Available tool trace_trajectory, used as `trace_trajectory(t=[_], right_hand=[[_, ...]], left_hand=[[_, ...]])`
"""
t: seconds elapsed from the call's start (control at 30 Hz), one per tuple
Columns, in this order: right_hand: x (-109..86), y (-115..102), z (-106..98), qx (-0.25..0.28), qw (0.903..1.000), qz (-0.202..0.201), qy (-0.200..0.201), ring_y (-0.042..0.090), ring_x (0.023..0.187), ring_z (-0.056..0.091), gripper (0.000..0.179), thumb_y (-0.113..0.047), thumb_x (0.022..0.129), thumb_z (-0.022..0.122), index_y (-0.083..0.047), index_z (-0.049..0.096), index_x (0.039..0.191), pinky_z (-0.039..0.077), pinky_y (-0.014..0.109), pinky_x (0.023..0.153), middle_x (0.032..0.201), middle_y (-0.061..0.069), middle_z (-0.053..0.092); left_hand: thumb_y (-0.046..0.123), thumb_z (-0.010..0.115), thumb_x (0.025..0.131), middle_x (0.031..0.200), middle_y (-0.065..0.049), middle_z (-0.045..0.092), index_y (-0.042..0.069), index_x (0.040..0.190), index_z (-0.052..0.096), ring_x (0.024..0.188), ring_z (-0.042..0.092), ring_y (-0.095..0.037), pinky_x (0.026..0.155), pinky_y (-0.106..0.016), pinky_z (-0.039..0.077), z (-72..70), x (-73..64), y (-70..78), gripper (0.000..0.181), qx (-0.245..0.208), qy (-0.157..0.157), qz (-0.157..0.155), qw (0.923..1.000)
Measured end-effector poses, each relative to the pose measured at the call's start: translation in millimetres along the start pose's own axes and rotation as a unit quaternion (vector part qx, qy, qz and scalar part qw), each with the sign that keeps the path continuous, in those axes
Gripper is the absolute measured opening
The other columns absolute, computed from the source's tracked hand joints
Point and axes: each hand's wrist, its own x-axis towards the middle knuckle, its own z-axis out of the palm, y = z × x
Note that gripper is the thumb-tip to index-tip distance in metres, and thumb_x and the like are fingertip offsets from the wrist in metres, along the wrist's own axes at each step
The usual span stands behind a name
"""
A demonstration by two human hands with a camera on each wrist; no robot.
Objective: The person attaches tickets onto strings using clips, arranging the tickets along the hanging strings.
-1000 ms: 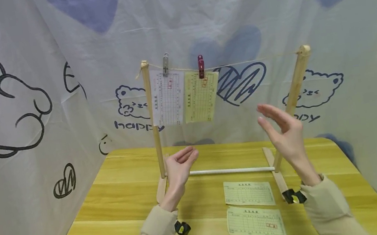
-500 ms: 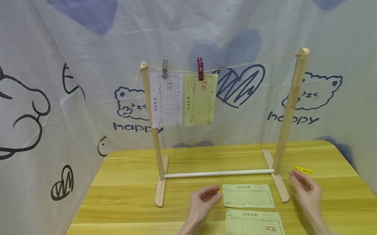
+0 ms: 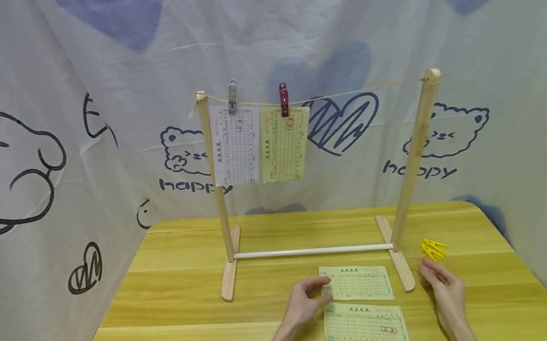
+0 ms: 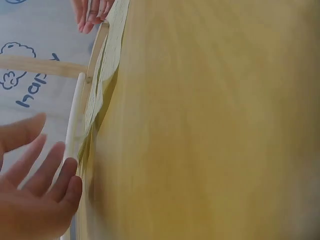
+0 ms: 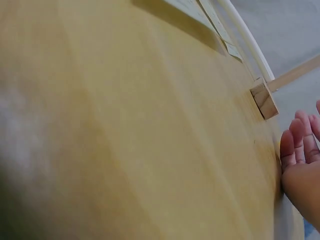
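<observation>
In the head view my left hand (image 3: 301, 305) is at the left edge of the upper yellow form slip (image 3: 358, 283), thumb and fingers apart, fingertips overlapping its edge. A second slip (image 3: 367, 328) with a red stamp lies just nearer me. My right hand (image 3: 446, 294) rests low over the table on the right, fingers loosely bent, fingertips just below the yellow clothespins (image 3: 434, 249). The left wrist view shows the left hand (image 4: 45, 195) with fingers spread beside the slips' edges. In the right wrist view the right hand (image 5: 302, 160) holds nothing visible.
A wooden stand with a string (image 3: 356, 92) stands behind the slips. From it hang a white slip (image 3: 236, 149) under a grey clothespin (image 3: 232, 98) and a yellow slip (image 3: 285, 149) under a red clothespin (image 3: 284, 100). A white rod (image 3: 310, 251) joins the feet; a printed curtain is behind.
Both hands have come down from mid-air to the table. The left hand has moved right onto the upper slip's edge. The right hand has drawn nearer me, uncovering more of the yellow clothespins.
</observation>
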Motion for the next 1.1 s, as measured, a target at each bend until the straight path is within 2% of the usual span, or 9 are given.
trace_trajectory(t=[0.17,0.27,0.33,0.43,0.57,0.83,0.97,1.1], right_hand=[[2.0,3.4,-0.9,-0.051,0.9986,-0.002,-0.012,-0.01,0.08,0.063,0.048,-0.015,0.098,0.066,0.005,0.054,0.139,0.053,0.009,0.072,0.083,-0.03,0.067],[2.0,4.8,-1.2,-0.088,0.9956,-0.013,-0.03,-0.014,0.082,0.061,0.047,-0.015,0.1,0.063,0.006,0.053,0.14,0.052,0.007,0.074,0.084,-0.033,0.064],[1.8,5.3,-1.6,-0.099,0.9943,-0.017,-0.037,-0.016,0.083,0.06,0.047,-0.015,0.1,0.063,0.007,0.053,0.14,0.052,0.006,0.075,0.085,-0.033,0.064],[1.0,5.5,-2.4,-0.086,0.9954,-0.02,-0.037,-0.015,0.083,0.061,0.045,-0.012,0.099,0.063,0.008,0.053,0.139,0.052,0.006,0.076,0.085,-0.032,0.066],[-0.1,5.4,-4.1,-0.067,0.9969,-0.019,-0.036,-0.013,0.084,0.063,0.043,-0.009,0.098,0.064,0.009,0.055,0.136,0.052,0.006,0.076,0.085,-0.029,0.068],[-1.0,5.3,-5.0,-0.045,0.9982,-0.01,-0.037,-0.011,0.084,0.064,0.04,-0.008,0.096,0.067,0.009,0.059,0.132,0.053,0.007,0.076,0.085,-0.025,0.07],[-1.1,4.9,-5.9,-0.048,0.998,-0.007,-0.041,-0.012,0.084,0.064,0.041,-0.01,0.096,0.067,0.007,0.059,0.133,0.053,0.006,0.077,0.086,-0.026,0.07],[-2.0,4.2,-4.9,-0.054,0.9976,-0.008,-0.043,-0.012,0.085,0.064,0.043,-0.007,0.097,0.065,0.009,0.056,0.135,0.052,0.005,0.078,0.087,-0.027,0.069]], left_hand=[[0.001,0.068,0.091,0.141,-0.025,0.058,-0.005,0.134,0.058,0.138,0.049,-0.044,0.118,-0.058,0.036,-3.3,3.0,-1.5,0.044,0.034,-0.057,0.007,0.9978],[0.003,0.066,0.094,0.147,-0.027,0.052,-0.008,0.14,0.051,0.142,0.043,-0.045,0.121,-0.057,0.031,-7.1,3.3,-2.9,0.05,0.048,-0.085,0.003,0.9952],[0.004,0.065,0.095,0.149,-0.029,0.049,-0.01,0.142,0.047,0.143,0.042,-0.045,0.121,-0.057,0.03,-11.0,2.2,-4.0,0.052,0.06,-0.097,-0.002,0.9935],[0.004,0.066,0.094,0.149,-0.032,0.046,-0.011,0.143,0.043,0.144,0.04,-0.047,0.121,-0.059,0.028,-18.9,-1.0,-5.1,0.056,0.071,-0.104,-0.008,0.9919],[0.004,0.067,0.094,0.149,-0.032,0.047,-0.012,0.145,0.039,0.144,0.039,-0.047,0.121,-0.059,0.026,-33.9,-8.6,-7.1,0.06,0.083,-0.106,-0.014,0.9908],[0.008,0.068,0.095,0.15,-0.032,0.044,-0.013,0.149,0.031,0.145,0.033,-0.05,0.12,-0.066,0.02,-73.2,-31.1,-5.3,0.069,0.095,-0.107,-0.038,0.989],[0.007,0.067,0.095,0.147,-0.035,0.046,-0.015,0.147,0.031,0.142,0.037,-0.053,0.119,-0.067,0.023,-85.9,-38.8,-1.8,0.068,0.11,-0.086,-0.04,0.9894],[0.008,0.066,0.096,0.143,-0.034,0.052,-0.014,0.145,0.038,0.137,0.045,-0.052,0.116,-0.065,0.031,-86.7,-40.5,2.4,0.06,0.138,-0.048,-0.036,0.9886]])
